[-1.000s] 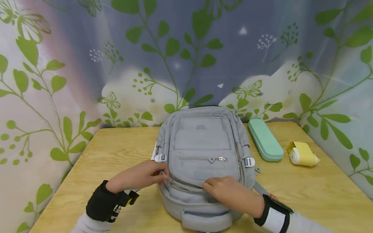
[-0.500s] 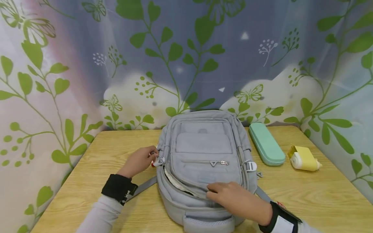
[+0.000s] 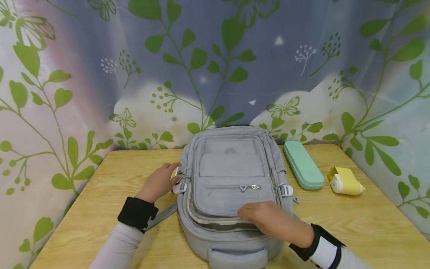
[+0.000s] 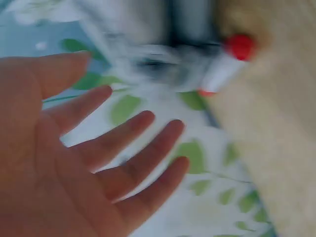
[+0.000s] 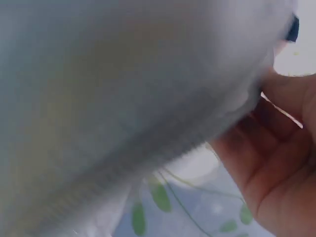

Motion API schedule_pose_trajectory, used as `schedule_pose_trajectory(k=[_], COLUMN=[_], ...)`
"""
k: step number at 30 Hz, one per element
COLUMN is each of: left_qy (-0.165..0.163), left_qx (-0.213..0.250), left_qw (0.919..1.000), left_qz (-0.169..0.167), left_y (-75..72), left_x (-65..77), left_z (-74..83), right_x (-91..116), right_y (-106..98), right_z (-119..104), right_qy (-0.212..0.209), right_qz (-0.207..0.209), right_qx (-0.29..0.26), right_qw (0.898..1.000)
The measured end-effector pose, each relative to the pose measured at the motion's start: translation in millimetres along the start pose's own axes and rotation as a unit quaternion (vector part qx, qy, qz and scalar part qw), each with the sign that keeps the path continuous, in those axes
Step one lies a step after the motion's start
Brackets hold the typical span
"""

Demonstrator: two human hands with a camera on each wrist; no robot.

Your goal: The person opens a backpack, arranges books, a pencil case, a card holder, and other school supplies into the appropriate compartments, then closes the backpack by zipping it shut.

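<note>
A grey backpack [image 3: 231, 164] lies on its back on the table, its front compartment unzipped along the near edge so that a dark gap shows. My right hand [image 3: 268, 220] pinches the lip of that compartment's flap; the right wrist view has the blurred zipper edge [image 5: 148, 143] between thumb and fingers. At the bag's left side is my left hand [image 3: 159, 182], close to a white buckle [image 3: 180, 188]. The left wrist view shows this hand [image 4: 98, 163] with fingers spread and nothing in them. A white object with a red end [image 4: 240, 47] is near the bag there.
To the right of the bag lie a mint-green hard case [image 3: 304, 164] and a yellow-and-white dispenser-like object [image 3: 346, 181]. A patterned curtain [image 3: 208, 74] hangs behind the wooden table [image 3: 141, 160]. A grey strap [image 3: 162, 216] stretches out on the left.
My left hand has moved from the front zipper up to the bag's left side and spread its fingers. The compartment opening has widened, while my right hand stays at the flap's lip.
</note>
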State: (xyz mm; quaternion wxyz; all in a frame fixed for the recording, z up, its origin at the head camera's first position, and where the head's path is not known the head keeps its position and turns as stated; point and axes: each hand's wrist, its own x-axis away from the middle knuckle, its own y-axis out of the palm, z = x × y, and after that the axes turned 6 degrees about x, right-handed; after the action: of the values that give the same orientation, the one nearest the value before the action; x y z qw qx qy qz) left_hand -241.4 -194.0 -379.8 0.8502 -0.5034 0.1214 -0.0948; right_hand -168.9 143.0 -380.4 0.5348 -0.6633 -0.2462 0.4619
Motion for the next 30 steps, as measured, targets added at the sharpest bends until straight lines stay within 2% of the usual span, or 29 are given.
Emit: schedule_pose_trajectory(k=[2, 3, 4, 6, 7, 8, 9, 11, 14, 16, 18, 20, 22, 24, 25, 27, 30], left_qy=[0.034, 0.061, 0.087, 0.136, 0.159, 0.183, 0.198, 0.227, 0.243, 0.241, 0.234, 0.231, 0.237, 0.240, 0.241, 0.242, 0.235], left_qx=[0.069, 0.118, 0.170, 0.253, 0.274, 0.276, 0.257, 0.168, 0.038, -0.014, -0.024, -0.036, -0.038, -0.031, -0.028, -0.020, -0.009], left_qw=[0.9969, 0.9904, 0.9796, 0.9504, 0.9376, 0.9309, 0.9329, 0.9495, 0.9669, 0.9701, 0.9720, 0.9721, 0.9702, 0.9690, 0.9685, 0.9681, 0.9692], left_qz=[-0.021, -0.038, -0.063, -0.119, -0.143, -0.155, -0.157, -0.136, -0.068, -0.027, -0.002, 0.019, 0.033, 0.048, 0.055, 0.062, 0.074], left_y=[-10.1, -14.7, -18.3, -23.7, -24.4, -23.6, -22.0, -16.2, -4.3, 0.1, 0.6, -2.4, -5.5, -7.0, -6.8, -5.3, -2.3], left_x=[7.9, 10.7, 13.0, 16.5, 17.2, 17.0, 16.8, 13.5, 1.4, -7.5, -15.3, -20.3, -24.4, -27.6, -29.1, -31.6, -34.3], left_z=[14.2, 22.2, 30.4, 48.0, 56.5, 64.1, 71.9, 84.8, 97.3, 101.8, 104.4, 106.2, 107.8, 109.0, 109.3, 110.3, 112.6], right_x=[-5, -8, -10, -15, -18, -20, -23, -27, -30, -29, -25, -17, -1, 23, 38, 72, 120], right_y=[-8, -13, -17, -27, -31, -35, -38, -44, -53, -57, -58, -58, -58, -59, -59, -57, -46], right_z=[4, 6, 8, 10, 11, 12, 13, 16, 22, 26, 33, 44, 60, 81, 93, 118, 152], right_qy=[0.016, 0.021, 0.025, 0.029, 0.030, 0.033, 0.033, 0.037, 0.042, 0.039, 0.031, 0.041, 0.075, 0.133, 0.164, 0.222, 0.325], right_qz=[0.023, 0.037, 0.052, 0.082, 0.094, 0.107, 0.122, 0.146, 0.181, 0.203, 0.220, 0.224, 0.212, 0.182, 0.163, 0.128, 0.059], right_qx=[0.020, 0.040, 0.061, 0.109, 0.135, 0.155, 0.176, 0.204, 0.227, 0.229, 0.224, 0.209, 0.205, 0.208, 0.215, 0.245, 0.235], right_qw=[0.999, 0.998, 0.996, 0.990, 0.986, 0.982, 0.976, 0.967, 0.956, 0.951, 0.949, 0.951, 0.952, 0.952, 0.949, 0.935, 0.914])
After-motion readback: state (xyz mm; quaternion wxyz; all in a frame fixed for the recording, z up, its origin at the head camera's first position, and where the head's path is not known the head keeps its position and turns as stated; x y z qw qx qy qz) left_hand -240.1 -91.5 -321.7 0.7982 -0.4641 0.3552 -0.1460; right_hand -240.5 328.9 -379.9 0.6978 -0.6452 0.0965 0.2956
